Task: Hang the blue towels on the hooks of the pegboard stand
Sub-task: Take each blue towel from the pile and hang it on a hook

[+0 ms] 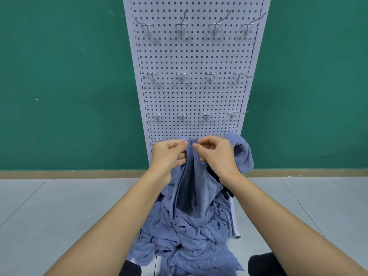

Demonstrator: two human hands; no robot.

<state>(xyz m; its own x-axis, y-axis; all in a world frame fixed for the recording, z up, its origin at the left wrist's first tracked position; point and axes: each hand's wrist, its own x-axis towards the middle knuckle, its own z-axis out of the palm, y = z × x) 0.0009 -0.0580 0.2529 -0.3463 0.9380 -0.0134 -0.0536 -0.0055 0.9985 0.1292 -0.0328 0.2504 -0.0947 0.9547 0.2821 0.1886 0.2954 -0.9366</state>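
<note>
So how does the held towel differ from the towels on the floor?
The held towel is raised, pinched by left hand and right hand; the floor towels lie in a heap. The held towel hangs in long folds; the floor towels are crumpled. Both are blue.

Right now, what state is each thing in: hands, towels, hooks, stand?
pegboard stand: upright.
upper hooks: three rows, all bare.
left hand: pinches the held towel's top edge.
right hand: pinches the same edge, close beside.
held towel: lifted, hanging from both hands.
second towel: draped at the stand's lower right; support hidden.
towel pile: crumpled on the floor.
</note>
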